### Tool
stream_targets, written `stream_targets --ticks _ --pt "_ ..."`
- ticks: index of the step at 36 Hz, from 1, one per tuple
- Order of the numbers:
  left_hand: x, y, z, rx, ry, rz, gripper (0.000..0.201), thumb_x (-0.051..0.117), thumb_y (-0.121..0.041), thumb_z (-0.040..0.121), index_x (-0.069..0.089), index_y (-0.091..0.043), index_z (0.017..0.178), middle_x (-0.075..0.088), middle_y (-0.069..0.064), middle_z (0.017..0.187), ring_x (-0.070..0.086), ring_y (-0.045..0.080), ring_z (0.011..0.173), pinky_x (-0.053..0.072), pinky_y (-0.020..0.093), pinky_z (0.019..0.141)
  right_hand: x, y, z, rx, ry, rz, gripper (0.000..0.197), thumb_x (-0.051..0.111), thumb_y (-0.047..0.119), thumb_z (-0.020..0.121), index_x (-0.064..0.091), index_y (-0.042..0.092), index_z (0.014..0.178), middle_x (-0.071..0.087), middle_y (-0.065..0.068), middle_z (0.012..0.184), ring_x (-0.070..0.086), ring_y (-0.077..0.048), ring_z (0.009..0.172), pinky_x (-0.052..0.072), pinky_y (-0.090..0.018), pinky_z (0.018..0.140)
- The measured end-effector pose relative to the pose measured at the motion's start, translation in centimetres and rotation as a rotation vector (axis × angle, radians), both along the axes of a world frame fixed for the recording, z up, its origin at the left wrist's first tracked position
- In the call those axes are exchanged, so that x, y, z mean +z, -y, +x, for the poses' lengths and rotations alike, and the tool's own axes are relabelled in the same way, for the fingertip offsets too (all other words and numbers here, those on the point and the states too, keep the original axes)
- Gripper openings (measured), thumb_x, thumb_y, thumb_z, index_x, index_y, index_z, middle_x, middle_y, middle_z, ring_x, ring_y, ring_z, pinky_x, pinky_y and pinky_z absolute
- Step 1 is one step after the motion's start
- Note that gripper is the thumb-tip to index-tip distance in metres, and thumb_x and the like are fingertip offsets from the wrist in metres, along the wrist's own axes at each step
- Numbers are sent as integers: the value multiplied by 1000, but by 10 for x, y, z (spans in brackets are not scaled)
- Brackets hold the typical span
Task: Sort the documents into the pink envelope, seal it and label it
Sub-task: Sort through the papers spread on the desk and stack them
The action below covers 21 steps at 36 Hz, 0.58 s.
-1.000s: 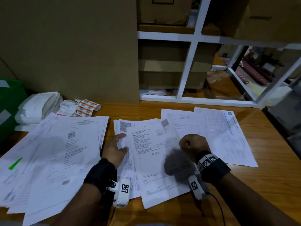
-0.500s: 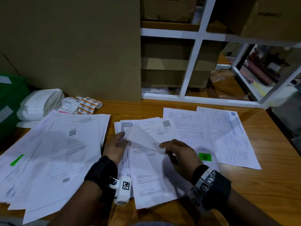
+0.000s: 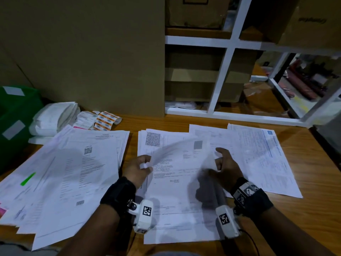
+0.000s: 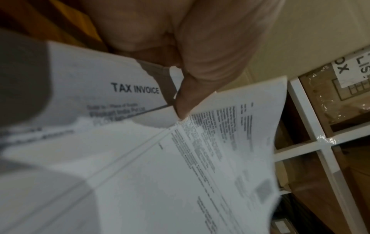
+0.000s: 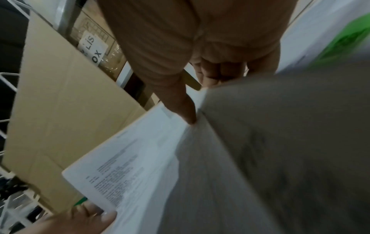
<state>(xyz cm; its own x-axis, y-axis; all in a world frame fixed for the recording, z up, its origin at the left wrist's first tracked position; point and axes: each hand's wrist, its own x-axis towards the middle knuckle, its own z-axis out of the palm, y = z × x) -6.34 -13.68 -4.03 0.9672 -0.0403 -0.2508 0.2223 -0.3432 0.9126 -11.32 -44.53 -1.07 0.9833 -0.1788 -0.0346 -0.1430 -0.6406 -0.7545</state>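
Three piles of printed documents lie on the wooden table: a wide left pile (image 3: 60, 174), a middle pile (image 3: 177, 206) and a right pile (image 3: 265, 156). One lifted sheet (image 3: 180, 152), blurred by motion, hangs above the middle pile between both hands. My left hand (image 3: 146, 166) pinches its left corner, the thumb (image 4: 184, 101) on top, over a page headed TAX INVOICE (image 4: 136, 90). My right hand (image 3: 218, 159) holds its right side, the thumb (image 5: 186, 110) pressing on the sheet (image 5: 140, 158). A pink sliver (image 3: 2, 212) pokes out under the left pile; I cannot tell what it is.
A tall cardboard box (image 3: 88, 52) stands behind the piles. A white shelf frame (image 3: 221, 74) with cartons is at the back right. At the far left are a green crate (image 3: 16, 115), a white folded bundle (image 3: 53, 117) and sticker strips (image 3: 103, 121).
My right hand went from a fist on the middle pile to peeling up its top sheet. That sheet is now raised between both hands. The green tag on the right pile is hidden.
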Motion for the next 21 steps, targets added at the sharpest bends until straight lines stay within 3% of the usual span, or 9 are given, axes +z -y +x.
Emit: stream_targets --ticks 3,5,6,9,11,13,16,21 --pt "-3 -1 -1 15 14 -68 28 69 -1 91 71 -22 110 73 -1 112 67 22 98 52 22 76 -1 4 -6 41 71 -75 48 83 21 76 59 26 118 68 10 80 63 -14 73 50 -29 65" --pt "-1 0 -2 28 22 -103 18 64 -2 95 71 -19 97 73 -11 90 65 23 82 49 17 65 -1 3 -9 56 105 -138 28 78 18 79 70 24 105 73 4 92 67 -21 84 55 -35 74" --pt "2 1 -4 45 29 -136 19 61 -3 97 69 -20 92 71 -13 85 64 23 80 49 18 65 -2 3 -10 55 115 -136 20 75 14 80 72 23 99 73 4 93 67 -21 86 55 -36 77" --pt "6 2 -6 142 66 -194 34 49 -2 102 68 -31 104 68 -3 118 63 20 108 47 29 91 -4 4 -15 25 129 -104 18 71 6 81 68 24 82 70 9 82 65 -17 82 54 -32 74" --pt "7 1 -9 203 105 -199 42 44 1 103 65 -35 110 61 -3 131 56 18 119 41 29 97 -6 9 -16 10 113 -101 27 71 3 81 63 29 78 67 12 77 63 -17 78 50 -29 70" --pt "10 3 -10 241 116 -263 44 44 2 102 63 -36 115 60 -1 136 56 21 124 43 34 102 -8 13 -15 -4 48 -97 31 71 3 82 59 31 77 64 11 77 60 -20 78 44 -28 71" --pt "20 5 -10 268 76 -414 41 48 1 100 62 -30 123 65 7 132 63 30 118 50 48 104 -12 17 -9 -11 -50 -20 19 72 7 83 65 24 78 71 0 84 64 -22 84 51 -34 76" --pt "28 4 -12 189 -15 -610 40 58 0 94 66 -21 127 71 24 116 65 50 108 49 67 94 -17 23 -6 -60 -180 14 9 73 17 84 70 20 91 73 0 92 66 -22 90 55 -41 85"
